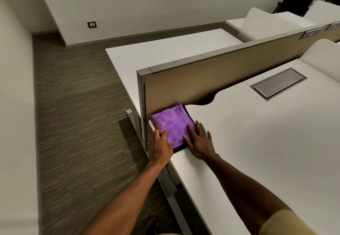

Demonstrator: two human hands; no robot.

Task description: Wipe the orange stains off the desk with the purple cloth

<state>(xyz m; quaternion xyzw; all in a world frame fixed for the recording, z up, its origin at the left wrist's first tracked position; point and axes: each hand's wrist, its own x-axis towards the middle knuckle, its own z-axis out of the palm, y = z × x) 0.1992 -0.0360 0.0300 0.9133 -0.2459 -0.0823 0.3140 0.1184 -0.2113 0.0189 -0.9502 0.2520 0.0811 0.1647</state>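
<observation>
A person's two bare arms reach forward over the near left corner of a white table. A folded purple cloth with a dark edge lies flat on that corner, its far side touching the tan divider panel that stands along the table's back. The left hand rests on the cloth's near left edge at the table's rim, fingers curled onto the fabric. The right hand lies flat, fingers spread, its fingertips on the cloth's near right edge and its palm on the table. A grey cable hatch sits in the table farther right. No orange stains are visible
</observation>
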